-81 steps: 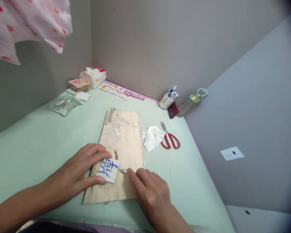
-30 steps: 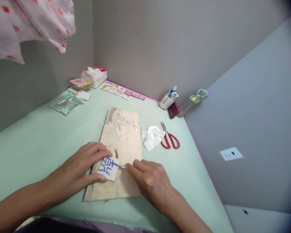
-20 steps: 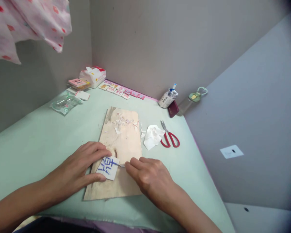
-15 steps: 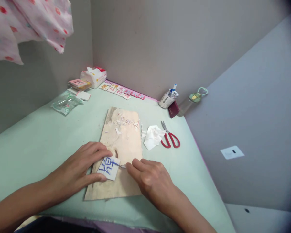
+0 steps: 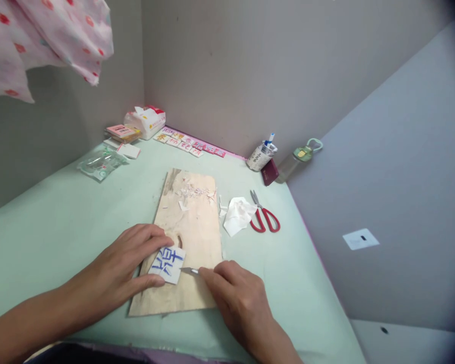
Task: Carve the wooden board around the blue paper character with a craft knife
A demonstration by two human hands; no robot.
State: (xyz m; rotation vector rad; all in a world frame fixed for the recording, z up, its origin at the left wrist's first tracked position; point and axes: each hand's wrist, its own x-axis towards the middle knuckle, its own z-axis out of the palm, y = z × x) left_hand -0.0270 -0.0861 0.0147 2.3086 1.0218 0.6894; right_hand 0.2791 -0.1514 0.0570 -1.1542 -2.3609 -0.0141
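A white square eraser block with a blue character drawn on it lies on a wooden board. My left hand grips its left side, thumb at the near edge and fingers at the far edge. In my right hand is a craft knife, its fingers closed round the handle, which they mostly hide. The blade points left, with its tip at the block's right edge. Pale shavings lie scattered on the far part of the board.
Red-handled scissors and a crumpled tissue lie right of the board. Behind stand colored character tiles, a pen can, a bottle and a tissue pack. A plastic bag lies left.
My right hand has drawn the knife slightly toward me; the blade tip has shifted from the drawn stroke to the block's right edge. My left hand still holds the block.
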